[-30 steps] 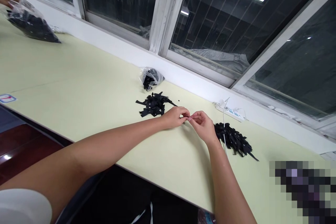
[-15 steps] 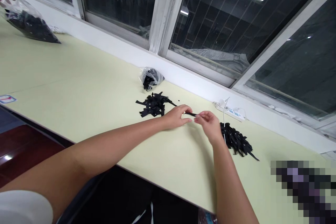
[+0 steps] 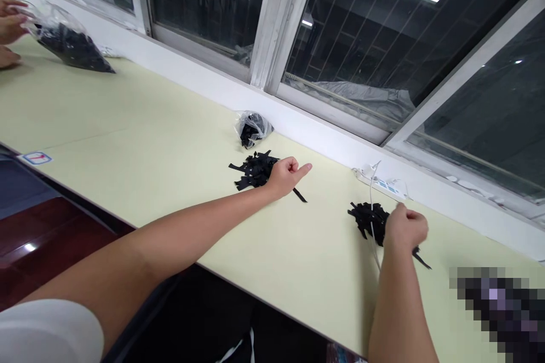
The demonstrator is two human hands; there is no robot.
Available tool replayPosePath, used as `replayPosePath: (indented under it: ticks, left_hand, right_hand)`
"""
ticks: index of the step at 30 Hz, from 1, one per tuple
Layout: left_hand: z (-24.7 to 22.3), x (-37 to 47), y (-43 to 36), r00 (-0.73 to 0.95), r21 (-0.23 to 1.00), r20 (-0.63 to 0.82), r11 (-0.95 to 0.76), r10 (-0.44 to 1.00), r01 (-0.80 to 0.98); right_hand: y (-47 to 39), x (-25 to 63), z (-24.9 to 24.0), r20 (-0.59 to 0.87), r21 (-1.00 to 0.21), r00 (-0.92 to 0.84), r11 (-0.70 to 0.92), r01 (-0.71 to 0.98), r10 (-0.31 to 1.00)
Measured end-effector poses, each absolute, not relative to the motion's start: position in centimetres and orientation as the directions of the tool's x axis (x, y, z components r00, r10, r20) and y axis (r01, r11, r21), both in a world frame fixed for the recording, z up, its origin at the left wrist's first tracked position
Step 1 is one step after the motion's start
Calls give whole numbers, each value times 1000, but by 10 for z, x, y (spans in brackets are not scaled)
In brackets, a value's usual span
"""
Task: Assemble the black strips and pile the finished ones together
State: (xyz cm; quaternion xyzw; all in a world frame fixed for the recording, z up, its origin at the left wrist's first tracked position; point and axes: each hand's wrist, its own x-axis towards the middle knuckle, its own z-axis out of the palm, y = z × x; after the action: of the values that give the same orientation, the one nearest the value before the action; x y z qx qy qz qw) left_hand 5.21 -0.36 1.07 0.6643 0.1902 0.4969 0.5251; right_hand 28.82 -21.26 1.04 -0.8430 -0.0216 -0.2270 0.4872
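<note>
My left hand [image 3: 286, 177] is at the right edge of a pile of black strips [image 3: 255, 169], its fingers curled and thumb stretched out to the right. A single black strip [image 3: 300, 195] sticks out from below the curled fingers. Farther right, my right hand [image 3: 406, 227] is closed over the right part of a second black strip pile [image 3: 367, 218]; whatever its fingers hold is hidden. Behind the first pile sits a small clear bag [image 3: 254, 127] with black pieces inside.
A white power strip [image 3: 383, 183] lies by the wall, its cable crossing the right pile. At the far left, another person's hands [image 3: 11, 25] touch a large clear bag of black pieces [image 3: 72, 45]. A label [image 3: 37, 157] is on the table's front edge. A blurred dark object [image 3: 502, 312] is at right.
My hands have moved apart. The right one has left the strip between them and swung right over the second pile; the left thumb now points outward. The other person's hands show more.
</note>
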Motion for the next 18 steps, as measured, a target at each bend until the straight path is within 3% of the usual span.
replayPosePath:
  ticks: [3,5,8,12,18]
  left_hand:
    - [15,55,1,404,929,342,-242,848,-279]
    - [16,57,1,448,952,261,-153,855,-264]
    - [16,59,-3,531,968,221,-120,818,-219]
    - [12,57,-6,555,969,241,-161,796,-190]
    - [10,53,-5,512,942,282,-133,811,-308]
  right_hand:
    - [-176,242,10,473,-669,855,-546,505,212]
    - [-153,213,3,459,-604,735,-431,670,499]
    - [-128,183,-11,428,-465,489,-279,840,760]
    - [-117,168,-22,365,-324,337,-220,920,868]
    - [-116,160,-17,342,-203,266,-205,958,901]
